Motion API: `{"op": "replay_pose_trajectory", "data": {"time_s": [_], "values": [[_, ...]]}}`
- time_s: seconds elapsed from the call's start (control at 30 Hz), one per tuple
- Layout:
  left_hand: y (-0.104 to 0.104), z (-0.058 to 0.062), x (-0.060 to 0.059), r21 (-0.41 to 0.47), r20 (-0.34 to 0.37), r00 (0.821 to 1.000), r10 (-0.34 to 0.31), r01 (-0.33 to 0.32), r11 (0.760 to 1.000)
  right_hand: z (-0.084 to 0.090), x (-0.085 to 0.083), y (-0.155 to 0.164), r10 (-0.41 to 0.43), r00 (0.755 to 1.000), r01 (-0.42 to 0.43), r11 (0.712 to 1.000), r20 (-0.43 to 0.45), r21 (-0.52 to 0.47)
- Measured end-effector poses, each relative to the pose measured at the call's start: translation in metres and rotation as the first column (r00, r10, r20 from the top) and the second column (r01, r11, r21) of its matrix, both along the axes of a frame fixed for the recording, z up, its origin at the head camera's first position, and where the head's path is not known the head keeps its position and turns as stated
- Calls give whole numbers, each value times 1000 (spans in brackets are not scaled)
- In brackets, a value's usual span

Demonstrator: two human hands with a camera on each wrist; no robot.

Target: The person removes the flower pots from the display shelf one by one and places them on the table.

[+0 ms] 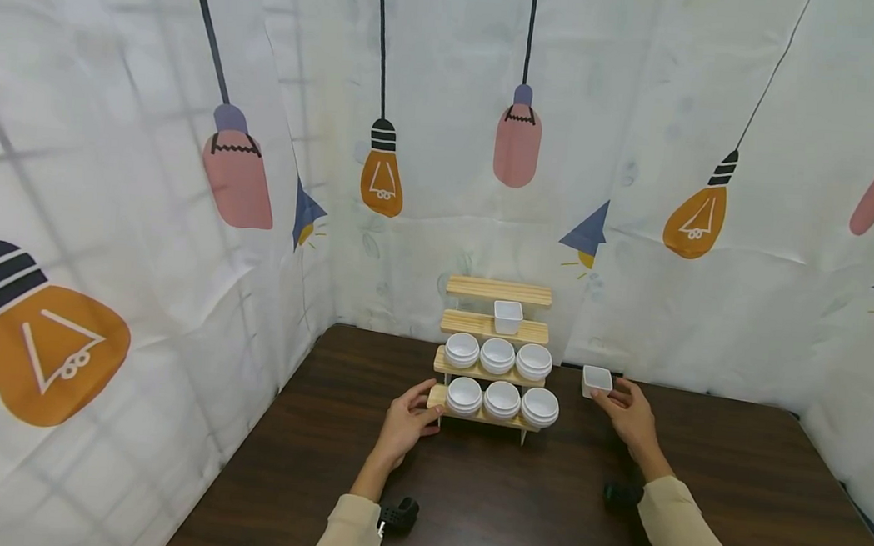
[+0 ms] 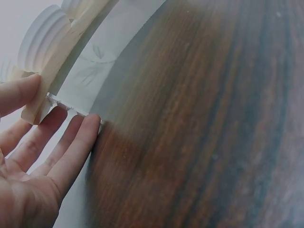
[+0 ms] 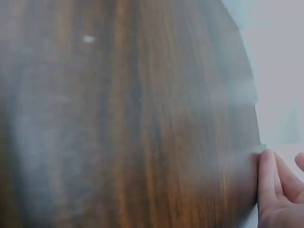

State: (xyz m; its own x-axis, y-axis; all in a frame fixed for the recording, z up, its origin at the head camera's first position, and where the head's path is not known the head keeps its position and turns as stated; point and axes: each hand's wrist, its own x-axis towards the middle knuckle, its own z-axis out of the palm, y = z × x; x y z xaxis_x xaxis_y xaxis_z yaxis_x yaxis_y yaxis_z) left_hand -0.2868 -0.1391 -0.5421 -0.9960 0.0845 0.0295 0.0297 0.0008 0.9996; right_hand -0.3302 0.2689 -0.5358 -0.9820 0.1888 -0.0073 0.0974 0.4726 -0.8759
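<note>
A stepped wooden rack (image 1: pixel 498 291) stands at the back of the dark table (image 1: pixel 484 493). Its two lower shelves each carry three round white bowls (image 1: pixel 497 355), and a small square white cup (image 1: pixel 508 317) sits on the shelf above. My left hand (image 1: pixel 429 398) pinches the left end of the bottom shelf. In the left wrist view the thumb and fingers (image 2: pixel 71 137) bracket that wooden end (image 2: pixel 71 42). My right hand (image 1: pixel 610 392) pinches a second square white cup (image 1: pixel 597 380) on the table just right of the rack. The right wrist view shows only fingertips (image 3: pixel 268 180).
Curtains printed with light bulbs (image 1: pixel 383 178) close off the back and the left side. Bare tabletop (image 3: pixel 118 118) stretches in front of the rack and to its right. Black wrist mounts (image 1: pixel 398 515) sit on both sleeves.
</note>
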Motion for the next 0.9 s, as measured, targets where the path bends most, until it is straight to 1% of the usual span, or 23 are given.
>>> {"op": "replay_pose_trajectory", "data": {"time_s": [0.07,0.2,0.33,0.47,0.57,0.73,0.9], "values": [[0,0,0,1,3,1000,2,-2,1000,0,1,0,-4,1000,4,1000,-1,-3],[0,-1,-1,-6,-3,1000,3,-3,1000,1,5,-1,-32,1000,31,998,-2,-45],[0,-1,0,-8,-3,1000,7,-7,1000,4,10,-6,-93,996,92,992,-7,-88],[1,0,2,-9,11,1000,15,-15,1000,12,16,-16,-188,980,181,978,-60,-106],[1,0,2,-10,11,1000,17,-17,1000,20,20,-24,-219,969,206,972,-116,-117],[1,-1,2,-7,5,1000,12,-12,1000,36,22,-39,-199,962,179,977,-187,-120],[1,0,1,-7,6,1000,12,-12,1000,54,23,-52,-136,964,115,988,-229,-103]]}}
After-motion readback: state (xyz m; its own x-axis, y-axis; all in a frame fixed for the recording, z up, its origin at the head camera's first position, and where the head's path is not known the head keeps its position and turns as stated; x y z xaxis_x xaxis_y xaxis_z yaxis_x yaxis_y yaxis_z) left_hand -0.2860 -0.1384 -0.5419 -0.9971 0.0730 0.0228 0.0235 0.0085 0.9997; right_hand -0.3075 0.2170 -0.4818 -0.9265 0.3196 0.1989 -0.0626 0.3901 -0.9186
